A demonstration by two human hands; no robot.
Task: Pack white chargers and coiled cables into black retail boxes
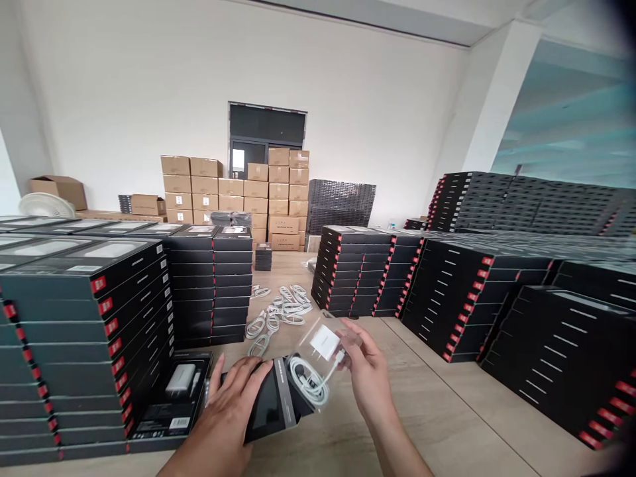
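Note:
My left hand (pixel 231 411) wraps its fingers over a black box sleeve (pixel 271 405) held just above the wooden table (pixel 447 411). My right hand (pixel 370 371) grips a clear plastic tray (pixel 318 361) that sticks out of the sleeve's right end. In the tray sit a white charger plug (pixel 324 341) and a coiled white cable (pixel 308 381). A filled black box (pixel 173 394) with a white charger lies flat to the left of my left hand.
Tall stacks of black boxes with red tabs stand at left (pixel 89 331), centre (pixel 368 268) and right (pixel 546 331). Several loose coiled white cables (pixel 281 311) lie further back on the table. Brown cartons (pixel 238 192) are piled against the far wall, beside a white fan (pixel 47 205).

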